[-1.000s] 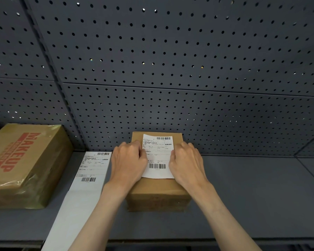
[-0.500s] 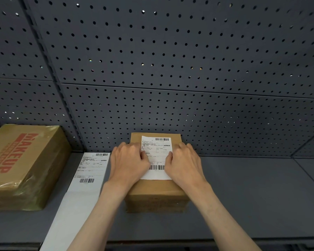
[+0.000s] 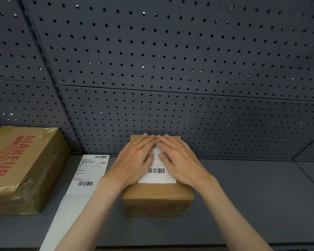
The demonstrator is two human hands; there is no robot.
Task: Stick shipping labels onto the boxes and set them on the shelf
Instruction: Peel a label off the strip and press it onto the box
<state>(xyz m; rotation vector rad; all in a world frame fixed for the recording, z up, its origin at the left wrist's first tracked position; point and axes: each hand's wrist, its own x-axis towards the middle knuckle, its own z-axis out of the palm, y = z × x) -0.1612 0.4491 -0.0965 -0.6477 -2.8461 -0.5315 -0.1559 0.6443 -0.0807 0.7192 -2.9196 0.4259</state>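
The white shipping label (image 3: pixel 157 175) lies flat on top of the small brown box (image 3: pixel 158 200), which stands on the grey shelf (image 3: pixel 252 196) at lower centre of the frame. The left hand (image 3: pixel 134 164) and right hand (image 3: pixel 181 162) lie flat on it, fingers spread, gripping nothing. Left of the box lies a label sheet (image 3: pixel 87 176), then a larger film-wrapped carton (image 3: pixel 22 169) printed MAKEUP at the left edge.

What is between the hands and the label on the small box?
Nothing visible. The left hand and right hand lie flat, directly on the label atop the small box. The label strip lies apart on the shelf.
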